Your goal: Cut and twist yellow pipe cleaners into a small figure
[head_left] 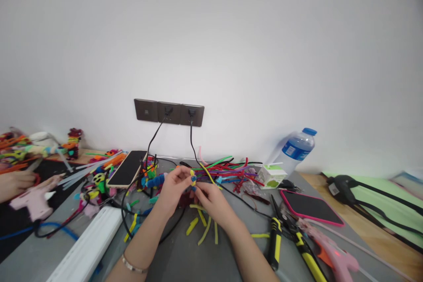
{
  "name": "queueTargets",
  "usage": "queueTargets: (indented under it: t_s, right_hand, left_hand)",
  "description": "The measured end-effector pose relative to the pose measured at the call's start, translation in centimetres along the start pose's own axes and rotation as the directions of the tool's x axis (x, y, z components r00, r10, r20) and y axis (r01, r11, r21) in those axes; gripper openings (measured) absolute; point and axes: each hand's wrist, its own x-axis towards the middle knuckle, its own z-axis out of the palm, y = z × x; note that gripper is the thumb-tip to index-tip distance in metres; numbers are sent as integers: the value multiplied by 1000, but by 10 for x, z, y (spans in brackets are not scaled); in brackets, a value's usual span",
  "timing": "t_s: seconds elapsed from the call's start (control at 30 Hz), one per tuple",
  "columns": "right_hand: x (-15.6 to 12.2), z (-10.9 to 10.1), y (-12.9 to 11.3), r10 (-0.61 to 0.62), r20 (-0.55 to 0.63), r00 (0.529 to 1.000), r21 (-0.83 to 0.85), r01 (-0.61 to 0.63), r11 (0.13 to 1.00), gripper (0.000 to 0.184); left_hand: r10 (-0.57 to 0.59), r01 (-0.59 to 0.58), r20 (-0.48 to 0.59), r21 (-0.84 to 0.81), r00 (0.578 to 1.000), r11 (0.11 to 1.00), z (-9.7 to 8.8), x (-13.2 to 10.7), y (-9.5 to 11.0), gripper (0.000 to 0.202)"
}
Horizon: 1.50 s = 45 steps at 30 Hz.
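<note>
My left hand and my right hand meet over the grey table. Together they pinch a small yellow pipe-cleaner piece between fingertips; both hands are closed on it. A long yellow-green stem runs from it up to the right. Short yellow pipe-cleaner pieces lie on the table just below my hands. A heap of coloured pipe cleaners lies right behind my fingers.
Yellow-handled cutters, a pink glue gun and a pink-cased phone lie right. A water bottle and small carton stand behind. Another phone, cables and a white strip lie left, where another person's hand holds a glue gun.
</note>
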Motion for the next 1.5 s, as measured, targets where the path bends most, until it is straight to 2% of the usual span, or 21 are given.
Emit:
queueTargets:
  t_s: [0.13,0.4,0.73,0.87,1.0,1.1,1.17,1.3,1.37,1.43,1.5]
  right_hand:
    - [-1,-2,3,4,-7,1000,-15,-4,1000,33]
    - [-1,-2,4,62,29,998,-88,-59,994,35]
    - [-1,-1,3,132,70,989,-93,-125,988,35]
    - [-3,-3,0,100,102,990,-123,-87,989,31]
    - [-1,-5,2,-4,175,985,-148,31,988,28]
    - [2,-4,5,-81,223,972,-120,110,987,34]
    - [2,-4,4,-82,201,976,-129,110,986,35]
    - [1,-6,1,-10,16,1000,-203,13,979,40]
    - [0,-7,1,38,-33,999,-147,-42,988,49]
    - [0,-8,3,82,-33,996,-31,-83,996,57]
    - [0,-8,5,98,-52,994,9,-98,995,58]
  left_hand:
    - [-6,5,23,10,1000,1000,-2,-1,0,23]
    - [34,-37,-39,-97,999,995,0,4,2,23]
    - [2,-12,-78,-123,997,992,-2,5,1,21]
    - [-40,22,-128,-144,991,989,0,5,2,24]
    - [-102,69,-155,-204,983,977,2,5,6,32]
    - [-124,84,-179,-214,976,973,2,4,8,36]
    - [-127,83,-192,-219,973,972,1,4,9,35]
    - [-155,97,-201,-270,967,958,0,6,8,27]
    - [-154,92,-183,-308,971,947,-1,8,8,17]
    - [-147,86,-150,-350,978,933,-2,8,9,10]
    - [-144,89,-130,-356,981,930,-2,7,10,8]
